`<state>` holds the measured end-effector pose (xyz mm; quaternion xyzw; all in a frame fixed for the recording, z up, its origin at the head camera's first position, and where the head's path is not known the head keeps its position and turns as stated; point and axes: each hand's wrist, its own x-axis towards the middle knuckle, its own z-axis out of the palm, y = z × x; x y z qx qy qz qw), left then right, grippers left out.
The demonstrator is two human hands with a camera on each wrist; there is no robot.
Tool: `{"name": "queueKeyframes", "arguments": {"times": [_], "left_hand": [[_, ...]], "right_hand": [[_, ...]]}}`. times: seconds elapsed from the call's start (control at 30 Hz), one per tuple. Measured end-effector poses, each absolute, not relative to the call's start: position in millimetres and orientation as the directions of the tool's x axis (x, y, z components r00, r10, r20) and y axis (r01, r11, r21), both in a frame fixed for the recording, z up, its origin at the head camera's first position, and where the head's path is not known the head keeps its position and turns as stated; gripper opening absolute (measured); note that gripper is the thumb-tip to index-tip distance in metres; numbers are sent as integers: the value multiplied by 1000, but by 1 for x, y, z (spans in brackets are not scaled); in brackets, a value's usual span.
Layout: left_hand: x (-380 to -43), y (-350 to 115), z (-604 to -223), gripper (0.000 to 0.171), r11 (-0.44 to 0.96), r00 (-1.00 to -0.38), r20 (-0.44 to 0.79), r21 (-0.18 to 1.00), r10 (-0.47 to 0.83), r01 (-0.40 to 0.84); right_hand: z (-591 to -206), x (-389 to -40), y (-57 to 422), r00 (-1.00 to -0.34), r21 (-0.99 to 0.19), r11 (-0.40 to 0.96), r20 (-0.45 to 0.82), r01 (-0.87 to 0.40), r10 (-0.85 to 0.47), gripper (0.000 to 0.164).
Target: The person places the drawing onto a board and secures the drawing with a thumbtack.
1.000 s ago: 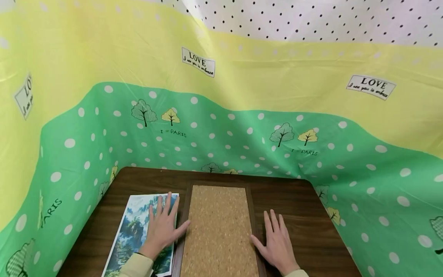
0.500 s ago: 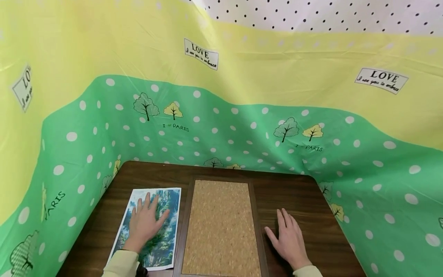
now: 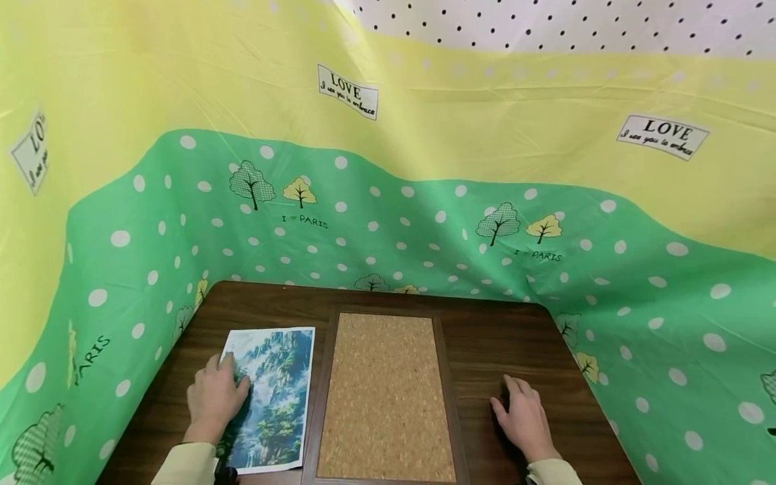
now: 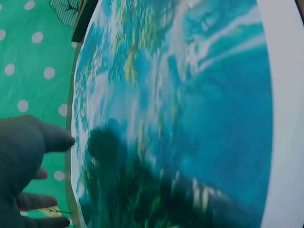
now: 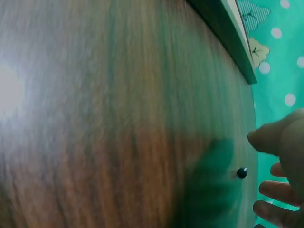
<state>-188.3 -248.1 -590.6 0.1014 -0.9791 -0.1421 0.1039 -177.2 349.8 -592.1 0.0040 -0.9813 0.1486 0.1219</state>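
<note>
Left hand (image 3: 212, 399) now at the left edge of the landscape print (image 3: 273, 397), having shifted off its middle; fingers relaxed, loosely spread. Print lies toward the counter's (image 3: 497, 337) left edge, just beside the cork board (image 3: 388, 397). Right hand (image 3: 526, 419), fingers loose, has moved from the board toward the counter's right edge; contact unclear.

Beyond the left hand (image 3: 212, 399) we see yellow-and-green printed fabric (image 3: 418, 162); beneath the right hand (image 3: 525, 417), a dark wood-grain tabletop (image 3: 494, 340).
</note>
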Motion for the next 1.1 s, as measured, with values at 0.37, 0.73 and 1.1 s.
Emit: {"name": "queueKeyframes", "arguments": {"times": [0.37,0.73,1.1], "left_hand": [[-185,-266,-582,78,827,-901,-96,365,-422,-427],[-176,-283,-583,37,737,-855,-166,443,-492,-510],[-171,-288,-581,29,714,-847,-196,465,-493,-523]], "right_hand": [[-601,-176,364,-971,-303,953,228,1,74,40],[-607,-177,365,-933,-325,946,346,-21,98,22],[-608,-182,364,-930,-315,948,334,42,153,15]]}}
